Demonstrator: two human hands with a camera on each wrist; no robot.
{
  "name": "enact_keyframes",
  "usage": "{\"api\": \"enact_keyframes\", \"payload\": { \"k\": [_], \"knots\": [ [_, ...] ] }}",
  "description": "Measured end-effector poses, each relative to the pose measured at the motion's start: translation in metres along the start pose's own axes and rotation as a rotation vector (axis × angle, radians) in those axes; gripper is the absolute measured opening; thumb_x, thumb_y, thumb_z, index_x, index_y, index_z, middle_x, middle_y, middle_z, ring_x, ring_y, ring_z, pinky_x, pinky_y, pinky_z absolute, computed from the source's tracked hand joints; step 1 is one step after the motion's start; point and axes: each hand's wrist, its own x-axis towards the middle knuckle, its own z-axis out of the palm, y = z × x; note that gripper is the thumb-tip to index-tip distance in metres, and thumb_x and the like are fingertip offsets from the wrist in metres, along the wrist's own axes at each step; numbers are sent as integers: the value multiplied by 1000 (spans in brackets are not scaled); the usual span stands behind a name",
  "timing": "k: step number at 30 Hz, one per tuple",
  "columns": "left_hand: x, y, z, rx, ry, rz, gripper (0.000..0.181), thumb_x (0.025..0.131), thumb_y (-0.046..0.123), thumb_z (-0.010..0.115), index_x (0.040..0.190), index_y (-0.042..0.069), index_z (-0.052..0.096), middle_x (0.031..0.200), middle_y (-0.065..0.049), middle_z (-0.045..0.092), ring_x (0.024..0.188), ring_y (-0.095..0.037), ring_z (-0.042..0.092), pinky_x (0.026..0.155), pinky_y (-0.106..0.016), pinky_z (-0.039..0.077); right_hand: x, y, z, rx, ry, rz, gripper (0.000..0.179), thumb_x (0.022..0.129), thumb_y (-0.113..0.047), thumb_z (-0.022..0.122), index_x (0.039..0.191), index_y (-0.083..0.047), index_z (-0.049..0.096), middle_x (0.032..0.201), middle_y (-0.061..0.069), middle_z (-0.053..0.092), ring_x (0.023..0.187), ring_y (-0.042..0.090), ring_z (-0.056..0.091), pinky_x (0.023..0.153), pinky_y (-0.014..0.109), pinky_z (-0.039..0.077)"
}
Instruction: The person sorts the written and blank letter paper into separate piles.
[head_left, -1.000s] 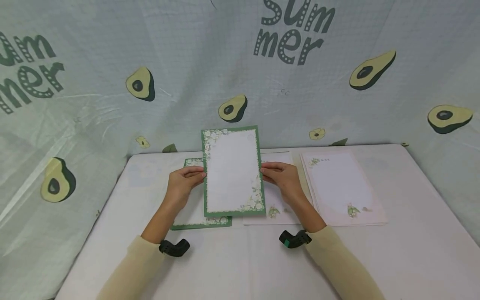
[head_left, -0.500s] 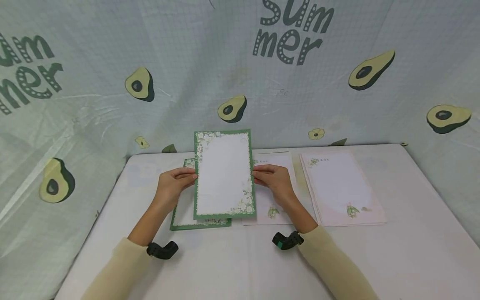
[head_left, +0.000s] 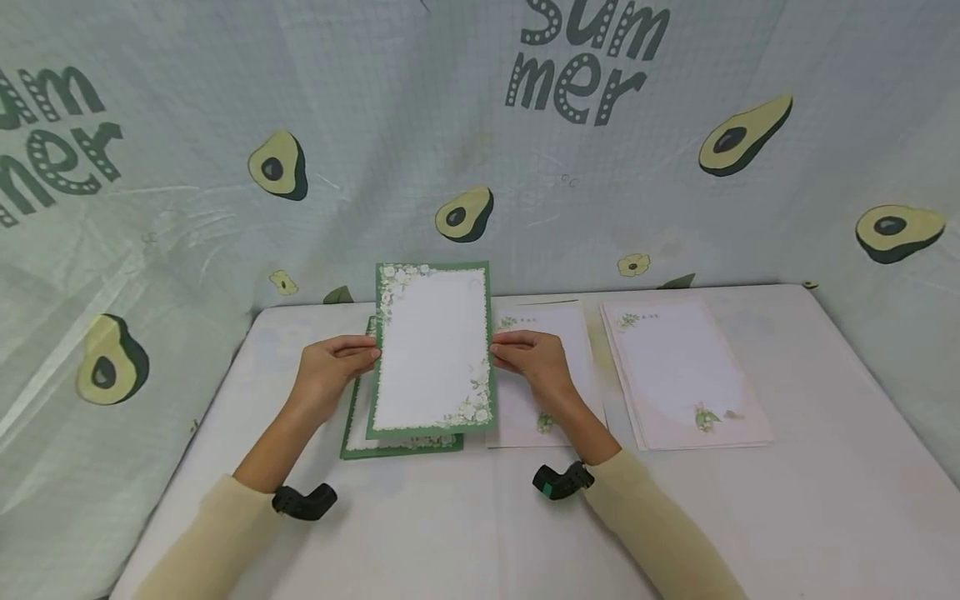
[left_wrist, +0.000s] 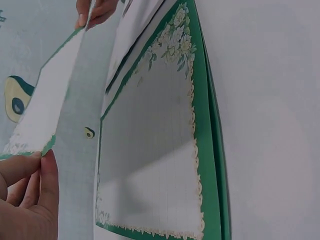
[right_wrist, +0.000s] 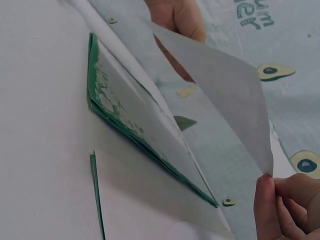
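Observation:
A sheet of green-bordered letter paper [head_left: 432, 350], with white flowers printed in two corners, is held up facing the head camera. My left hand [head_left: 327, 379] pinches its left edge between thumb and fingers. At the opposite edge, my right hand [head_left: 536, 362] pinches it the same way. Below and behind lies a stack of matching green-bordered paper [head_left: 358, 440], partly hidden by the raised sheet. The left wrist view shows a gap between the lifted sheet [left_wrist: 50, 95] and the stack [left_wrist: 155, 125]. The sheet's plain back [right_wrist: 225, 85] shows in the right wrist view.
Pale paper with a sprig print [head_left: 517, 412] lies right of the green stack, partly under my right forearm. Farther right is a pink-bordered stack [head_left: 682, 375]. All rest on a white-covered table [head_left: 450, 525], with an avocado-print cloth [head_left: 375, 125] hanging behind.
Both hands have carried the green-bordered sheet leftward and slightly down, more over the green stack. More of the sprig-printed paper now shows on its right.

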Motion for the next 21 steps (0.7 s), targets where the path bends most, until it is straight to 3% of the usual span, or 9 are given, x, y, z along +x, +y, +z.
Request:
{"api": "enact_keyframes", "payload": {
  "k": [13,21],
  "knots": [
    [3,-2,-13,69,6,-2,39,97,1,68,129,-16,57,90,7,75,88,-5,72,84,-21,60,3,7,10,-23,-17,3,22,91,5,73,111,12,71,99,17,75,80,14,74,80,28,63],
    [4,-2,-18,26,10,-23,39,95,-1,69,128,-18,57,88,5,76,88,-5,72,84,-22,60,6,12,17,-74,-6,17,20,90,-1,76,108,5,75,96,16,76,78,16,75,80,32,64]
  ]
}}
